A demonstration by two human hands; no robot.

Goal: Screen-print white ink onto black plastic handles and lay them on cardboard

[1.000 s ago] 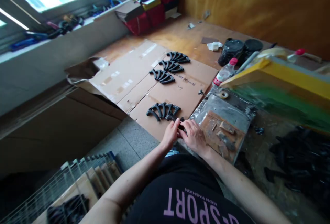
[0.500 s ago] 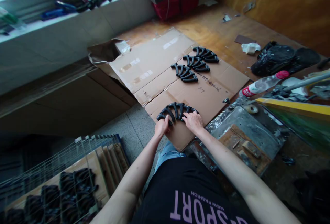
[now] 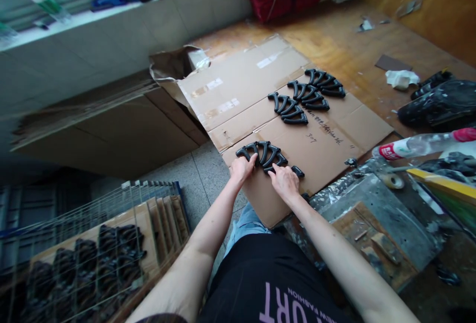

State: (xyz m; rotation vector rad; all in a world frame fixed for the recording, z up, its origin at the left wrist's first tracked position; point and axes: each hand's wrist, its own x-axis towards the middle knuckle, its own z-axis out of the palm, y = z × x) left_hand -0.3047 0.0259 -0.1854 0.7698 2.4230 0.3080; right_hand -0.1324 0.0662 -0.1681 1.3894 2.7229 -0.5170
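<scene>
A fan of several black curved handle-like pieces [image 3: 264,152] lies on the near part of a flat cardboard sheet [image 3: 260,204]. My left hand [image 3: 243,168] is closed around the fan's left end, thumb against the pieces. My right hand [image 3: 285,181] grips the right end with bent fingers. Another black piece [image 3: 298,171] shows apart from the fan, beside my right hand and partly covered by it. Farther back on the sheet lie three similar fans: a near one [image 3: 288,108], a middle one [image 3: 308,96] and a far one [image 3: 325,83].
To the right are a plastic bottle [image 3: 416,145], a tape roll [image 3: 393,180] and a stained metal plate [image 3: 394,209]. A wire rack [image 3: 111,243] with black pieces on boards stands lower left. Folded cardboard [image 3: 111,124] leans by the wall. Red bundles [image 3: 271,3] sit at the back.
The view has turned left. Both hands and the fan have shifted forward and left on the cardboard. The fan now looks narrower, with a black piece apart at its right.
</scene>
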